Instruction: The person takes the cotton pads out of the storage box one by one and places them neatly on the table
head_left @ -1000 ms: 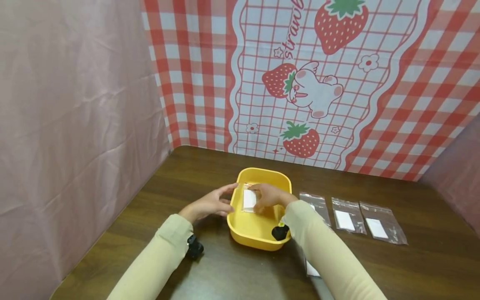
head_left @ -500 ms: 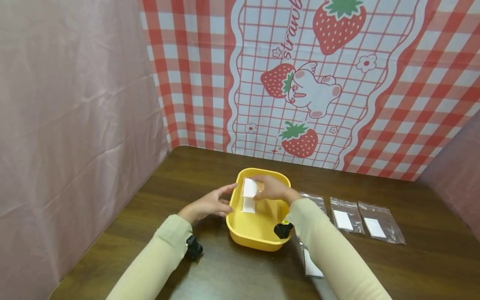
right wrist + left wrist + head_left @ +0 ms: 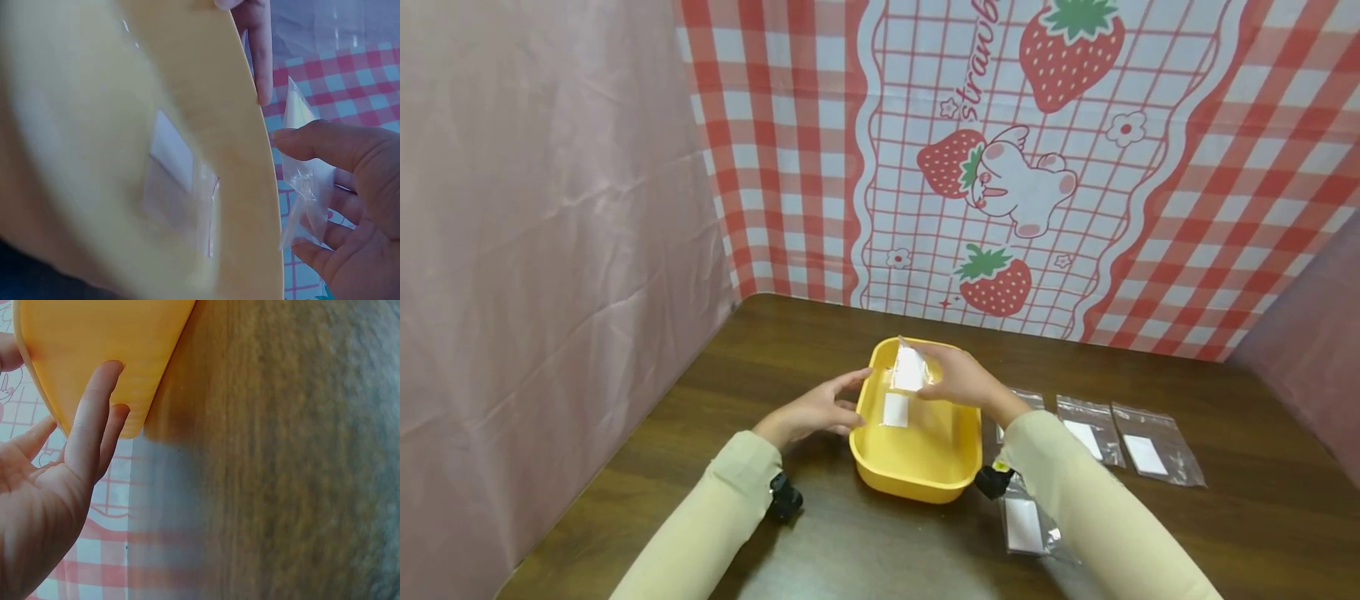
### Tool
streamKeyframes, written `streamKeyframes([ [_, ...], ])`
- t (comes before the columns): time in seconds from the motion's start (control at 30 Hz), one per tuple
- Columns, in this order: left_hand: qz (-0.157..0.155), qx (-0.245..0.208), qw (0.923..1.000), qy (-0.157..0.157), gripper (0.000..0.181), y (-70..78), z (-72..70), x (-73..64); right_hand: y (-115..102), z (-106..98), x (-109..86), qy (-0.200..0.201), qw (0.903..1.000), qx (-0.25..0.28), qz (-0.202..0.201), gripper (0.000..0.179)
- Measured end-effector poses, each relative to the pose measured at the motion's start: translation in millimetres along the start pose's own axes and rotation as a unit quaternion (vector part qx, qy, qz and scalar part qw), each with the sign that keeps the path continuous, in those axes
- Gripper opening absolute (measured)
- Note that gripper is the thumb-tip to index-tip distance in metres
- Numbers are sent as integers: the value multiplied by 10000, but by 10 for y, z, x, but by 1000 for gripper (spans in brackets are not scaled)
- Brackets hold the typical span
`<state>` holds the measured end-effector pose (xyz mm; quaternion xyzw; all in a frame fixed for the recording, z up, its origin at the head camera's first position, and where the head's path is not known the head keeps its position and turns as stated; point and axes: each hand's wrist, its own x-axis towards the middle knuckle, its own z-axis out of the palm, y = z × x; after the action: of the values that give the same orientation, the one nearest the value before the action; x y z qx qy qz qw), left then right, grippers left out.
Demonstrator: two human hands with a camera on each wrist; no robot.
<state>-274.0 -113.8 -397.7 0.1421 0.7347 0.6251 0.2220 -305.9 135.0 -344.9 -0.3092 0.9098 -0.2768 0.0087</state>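
A yellow tub [image 3: 917, 487] stands on the table in the head view. My left hand [image 3: 811, 410] rests at its left side, thumb at the rim and fingers fairly straight along the outer wall; in the left wrist view those fingers [image 3: 94, 425] lie against the tub. Over the tub's far end, my right hand [image 3: 966, 379] pinches a clear zip bag [image 3: 910, 368] with a white card-like piece inside. The right wrist view shows this bag [image 3: 306, 172] between thumb and fingers, beside the rim. Another such bag [image 3: 895, 409] lies on the tub's floor.
To the right of the tub, several more clear zip bags with white pieces lie on the brown table, including one at the far right [image 3: 1157, 446] and one near the front [image 3: 1026, 525]. A strawberry-print checked cloth [image 3: 1000, 167] hangs behind.
My right hand has lifted the zip bag from the tub's floor up toward the far rim, uncovering the bag beneath. My left hand has stayed at the tub's side.
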Motion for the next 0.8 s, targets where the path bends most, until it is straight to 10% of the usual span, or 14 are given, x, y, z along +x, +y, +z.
streamKeyframes([
  [0.8,90,-63,9999,-83,80,-9,18,-10,-44,46,-899,819,9948,549,243,74],
])
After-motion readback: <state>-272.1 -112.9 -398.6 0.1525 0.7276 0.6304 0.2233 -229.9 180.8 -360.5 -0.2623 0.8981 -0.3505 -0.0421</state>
